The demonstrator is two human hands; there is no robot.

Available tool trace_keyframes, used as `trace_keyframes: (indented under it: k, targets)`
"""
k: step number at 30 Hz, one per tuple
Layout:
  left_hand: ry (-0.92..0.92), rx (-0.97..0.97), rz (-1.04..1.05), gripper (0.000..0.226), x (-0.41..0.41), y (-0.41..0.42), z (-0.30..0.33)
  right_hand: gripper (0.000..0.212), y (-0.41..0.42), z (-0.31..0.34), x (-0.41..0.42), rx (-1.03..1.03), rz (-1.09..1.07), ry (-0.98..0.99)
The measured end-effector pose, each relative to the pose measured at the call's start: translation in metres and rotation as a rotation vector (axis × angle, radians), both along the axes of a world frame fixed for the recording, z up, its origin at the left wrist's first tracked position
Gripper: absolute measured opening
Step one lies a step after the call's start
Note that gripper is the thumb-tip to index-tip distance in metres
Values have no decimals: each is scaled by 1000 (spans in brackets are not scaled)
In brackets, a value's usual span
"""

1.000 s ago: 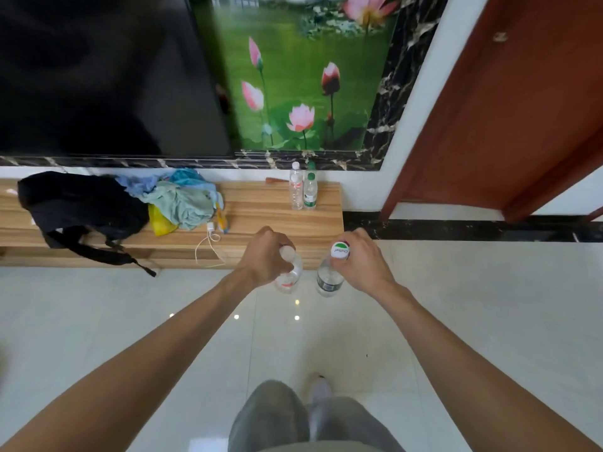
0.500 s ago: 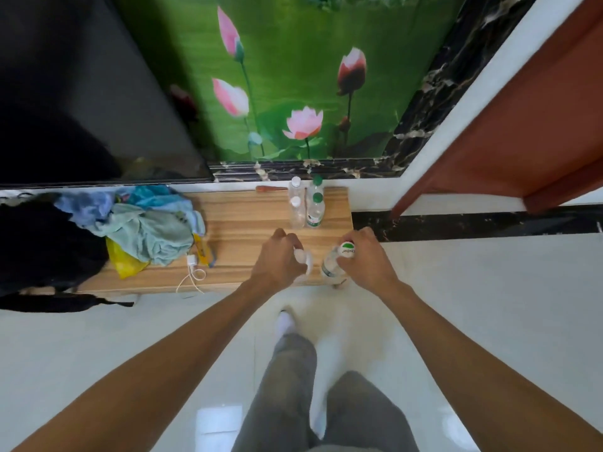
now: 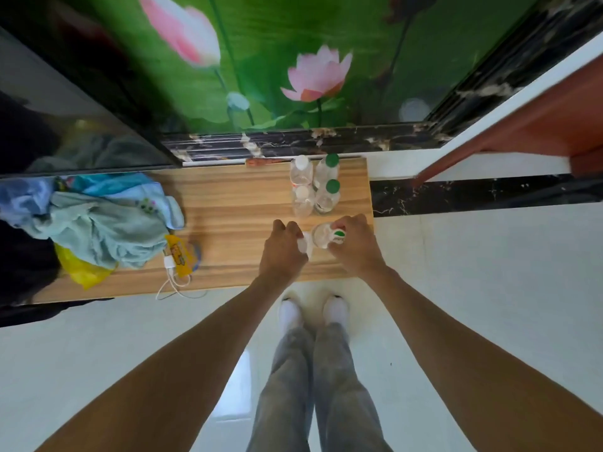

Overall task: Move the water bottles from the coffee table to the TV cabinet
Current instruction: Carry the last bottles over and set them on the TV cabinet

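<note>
Two clear plastic bottles, one gripped in each hand (image 3: 283, 252) (image 3: 355, 247), hover over the wooden TV cabinet (image 3: 235, 223). Four standing bottles (image 3: 315, 190) sit just behind, so a careless set-down could topple them.

I see the TV cabinet surface (image 3: 228, 207) as wood-grain board, light brown with a matt to faint satin finish. The four standing bottles (image 3: 315, 190) look like clear, thin plastic, two with white caps and two with green caps, all smooth. The bottle in my right hand (image 3: 355, 247) is the same clear plastic. The heap of clothes (image 3: 101, 223) is soft matt cloth, pale green and blue. Beside it a yellow bag (image 3: 80, 269) reads as glossy plastic film. The floor (image 3: 489, 272) is polished pale tile, reflective. The wall panel (image 3: 293, 60) is glossy, framed by dark veined polished stone. My trousers (image 3: 313, 386) are matt grey fabric.
</note>
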State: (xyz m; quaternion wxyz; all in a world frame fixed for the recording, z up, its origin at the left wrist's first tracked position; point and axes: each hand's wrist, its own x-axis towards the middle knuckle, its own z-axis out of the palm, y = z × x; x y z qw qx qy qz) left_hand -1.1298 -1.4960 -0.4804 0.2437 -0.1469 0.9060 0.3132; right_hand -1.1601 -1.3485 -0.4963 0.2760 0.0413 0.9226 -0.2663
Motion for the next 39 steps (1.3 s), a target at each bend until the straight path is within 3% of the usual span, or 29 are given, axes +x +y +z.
trace_keyframes:
  k: [12,31,39]
  targets:
    - [-32,-37,2,38,-38,6,-85,32,-4,-79,-33,27,-9,-23]
    - [42,-21,79,38,-63,18,-104,34,-5,-95,-49,-4,-50,59]
    - [78,4,52,48,-67,22,-100,48,-5,-94,-50,13,-87,68]
